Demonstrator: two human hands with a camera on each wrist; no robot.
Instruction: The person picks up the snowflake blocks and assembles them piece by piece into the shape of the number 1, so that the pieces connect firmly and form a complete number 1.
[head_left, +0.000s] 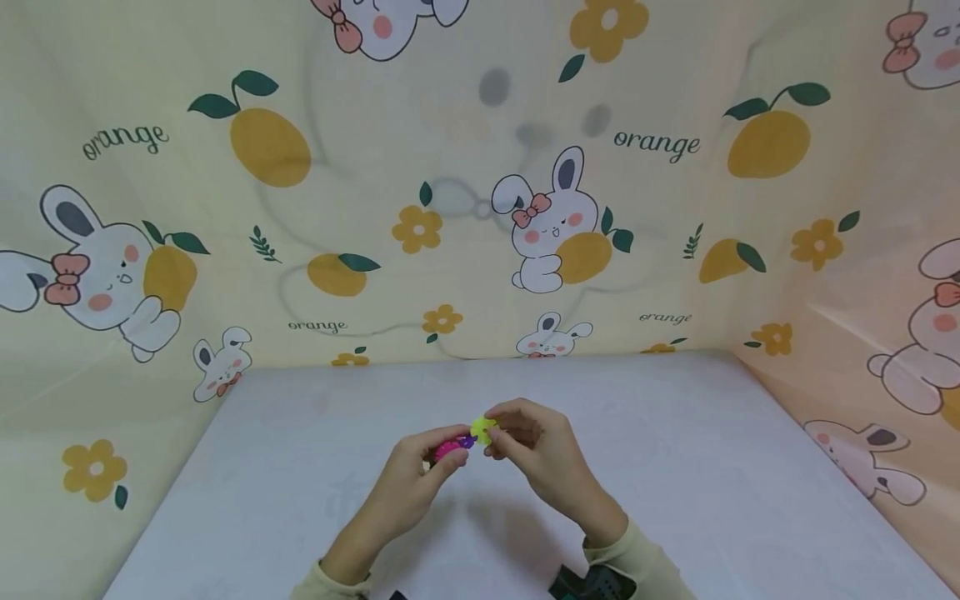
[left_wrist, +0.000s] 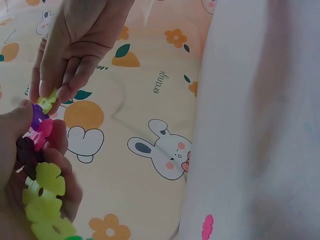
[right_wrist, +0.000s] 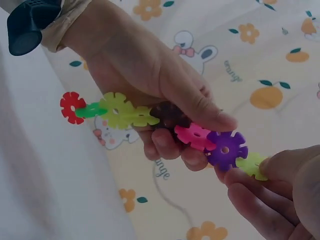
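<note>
A chain of notched plastic discs runs through the left hand; in the right wrist view it shows a red disc, a green one, yellow-green ones, a dark one, a pink one and a purple one. The left hand grips the chain around its dark and pink part. At the purple disc's edge, the right hand pinches a yellow-green disc between thumb and fingers. Whether that disc is locked into the purple one, I cannot tell.
Both hands are above a white table. A cloth printed with rabbits and oranges stands behind and at the sides. A loose pink disc shows low in the left wrist view.
</note>
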